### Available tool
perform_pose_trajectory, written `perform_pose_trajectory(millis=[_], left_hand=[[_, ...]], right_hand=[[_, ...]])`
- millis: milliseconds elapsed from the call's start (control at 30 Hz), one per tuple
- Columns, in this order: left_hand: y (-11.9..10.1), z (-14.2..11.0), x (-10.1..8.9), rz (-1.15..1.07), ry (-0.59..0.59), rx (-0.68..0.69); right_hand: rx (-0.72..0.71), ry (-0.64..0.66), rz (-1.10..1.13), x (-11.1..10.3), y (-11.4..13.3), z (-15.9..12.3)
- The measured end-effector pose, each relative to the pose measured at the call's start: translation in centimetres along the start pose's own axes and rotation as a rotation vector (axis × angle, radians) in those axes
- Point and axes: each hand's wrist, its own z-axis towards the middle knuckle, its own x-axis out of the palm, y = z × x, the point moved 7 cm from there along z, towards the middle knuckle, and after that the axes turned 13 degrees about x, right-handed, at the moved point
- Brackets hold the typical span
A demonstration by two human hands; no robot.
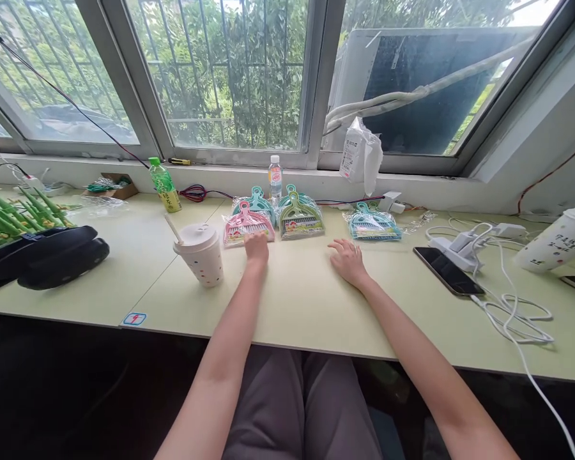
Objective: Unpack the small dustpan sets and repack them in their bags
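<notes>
My left hand [257, 248] is closed at the lower front edge of a pink mini dustpan and brush set [247, 223] in clear plastic wrap; its fingertips are mostly hidden. My right hand [347, 260] lies on the table with its fingers apart, holding nothing. Behind the pink set is a teal dustpan set [257, 195]. A green dustpan set [301, 220] lies beside the pink one, with another teal set [293, 191] behind it. Farther right, just beyond my right hand, a blue-teal dustpan set [374, 225] lies apart from the others.
A lidded cup with a straw [202, 259] stands left of my left forearm. Bottles [165, 185] [275, 177] stand near the window. At right are a phone [448, 271], a power strip [455, 253], white cables [512, 313] and another cup [556, 243]. A black case [62, 255] lies at left.
</notes>
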Motion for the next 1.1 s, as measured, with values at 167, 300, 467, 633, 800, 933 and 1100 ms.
perform_pose_trajectory(millis=[167, 300, 467, 633, 800, 933, 1100], left_hand=[[-3.0, -0.5, -2.5, -0.051, -0.194, 0.048], [-6.1, -2.1, -5.5, -0.172, -0.546, 0.184], [-13.4, -4.0, -3.3, -0.173, -0.381, 0.709], [-16.5, -5.1, -1.1, -0.176, -0.182, 0.937], [-15.9, -5.2, -4.4, -0.402, -0.234, 0.869], [-12.0, -4.3, -8.0, -0.659, -0.551, 0.4], [-6.2, -2.9, -6.7, -0.891, -0.673, -0.164]], right_hand=[[-0.014, 0.099, 0.264, -0.8, 0.8, 0.0], [0.094, 0.351, 0.86, -0.8, 3.0, -0.6], [0.273, 0.599, 1.44, 0.3, 5.2, -1.5], [0.604, 0.506, 1.468, 1.6, 1.6, -1.1], [0.453, 0.54, 1.429, -0.3, 2.0, -1.1], [0.318, 0.348, 1.509, -2.6, 2.0, -0.4], [0.375, 0.018, 1.581, -3.8, -1.2, 0.5]])
